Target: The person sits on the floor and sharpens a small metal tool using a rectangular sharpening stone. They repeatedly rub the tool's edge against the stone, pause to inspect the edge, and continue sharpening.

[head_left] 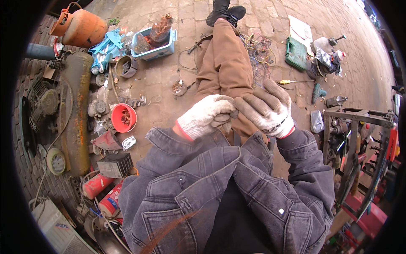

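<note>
Both my hands wear knitted work gloves and meet just above my lap. My left hand [206, 117] is closed, its fingers curled and their tips against the other glove. My right hand [269, 111] comes in from the other side, with thumb and index finger brought together at the left fingertips and the remaining fingers bent over. Whatever is pinched between them is too small or hidden to make out. Beneath lie my outstretched legs in brown trousers [226, 55], crossed at the dark shoes. A tangle of coloured wires [261, 53] lies right of my shins.
On the left are a red bucket [116, 122] with copper-coloured scraps, a blue basin [160, 52], an orange gas cylinder [86, 28], a long tank [78, 114] and fire extinguishers [98, 186]. To the right are a screwdriver [286, 81], a green case [296, 54] and a metal tool rack [357, 117].
</note>
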`<state>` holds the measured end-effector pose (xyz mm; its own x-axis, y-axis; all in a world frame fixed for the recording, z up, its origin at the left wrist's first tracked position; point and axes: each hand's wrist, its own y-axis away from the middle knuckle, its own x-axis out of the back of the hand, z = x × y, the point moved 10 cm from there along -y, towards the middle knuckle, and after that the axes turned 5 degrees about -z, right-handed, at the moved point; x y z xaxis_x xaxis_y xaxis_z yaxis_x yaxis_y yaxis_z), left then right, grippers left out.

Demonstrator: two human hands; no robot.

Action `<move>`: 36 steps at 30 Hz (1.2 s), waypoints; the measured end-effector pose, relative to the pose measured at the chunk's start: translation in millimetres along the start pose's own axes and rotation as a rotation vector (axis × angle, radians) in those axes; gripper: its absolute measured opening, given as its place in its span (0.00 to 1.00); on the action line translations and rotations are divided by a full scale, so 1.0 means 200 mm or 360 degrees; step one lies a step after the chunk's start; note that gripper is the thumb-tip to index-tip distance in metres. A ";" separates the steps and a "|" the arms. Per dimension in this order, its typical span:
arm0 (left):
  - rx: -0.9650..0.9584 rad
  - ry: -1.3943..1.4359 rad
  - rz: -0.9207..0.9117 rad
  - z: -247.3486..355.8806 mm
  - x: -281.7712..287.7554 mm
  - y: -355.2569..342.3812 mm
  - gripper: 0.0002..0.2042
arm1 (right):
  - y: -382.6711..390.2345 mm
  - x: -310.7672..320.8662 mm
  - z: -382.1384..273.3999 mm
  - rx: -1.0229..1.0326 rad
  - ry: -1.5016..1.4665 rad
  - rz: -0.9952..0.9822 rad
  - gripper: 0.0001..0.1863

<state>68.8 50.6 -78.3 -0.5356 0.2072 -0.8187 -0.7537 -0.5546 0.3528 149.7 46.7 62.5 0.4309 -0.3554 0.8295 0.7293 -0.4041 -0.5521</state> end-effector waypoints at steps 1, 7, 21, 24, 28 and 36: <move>-0.0031 -0.0044 0.0017 0.01 0.01 -0.01 0.07 | 0.01 -0.01 0.01 -0.0016 0.0009 0.0003 0.20; -0.0357 -0.1102 0.0327 0.15 0.04 0.00 0.07 | 0.08 -0.07 0.15 -0.0416 -0.0430 -0.0190 0.12; -0.0476 -0.1424 0.0557 0.25 0.06 0.08 0.12 | 0.11 -0.08 0.22 -0.0662 -0.0504 -0.0174 0.14; -0.0412 -0.1198 0.0567 0.23 0.09 0.08 0.11 | 0.10 -0.04 0.20 -0.0596 -0.0474 -0.0142 0.15; -0.0326 -0.1039 0.0489 0.18 0.09 0.05 0.12 | 0.06 -0.06 0.11 -0.0430 -0.0366 -0.0211 0.16; -0.0362 -0.1489 0.0532 0.21 0.04 0.05 0.13 | 0.05 -0.09 0.11 -0.0477 -0.0166 -0.0285 0.16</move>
<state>41.0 79.6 -62.1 -0.8619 0.5066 0.0227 -0.4730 -0.8192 0.3242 160.4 68.1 44.3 0.3737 -0.1752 0.9109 0.6165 -0.6868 -0.3850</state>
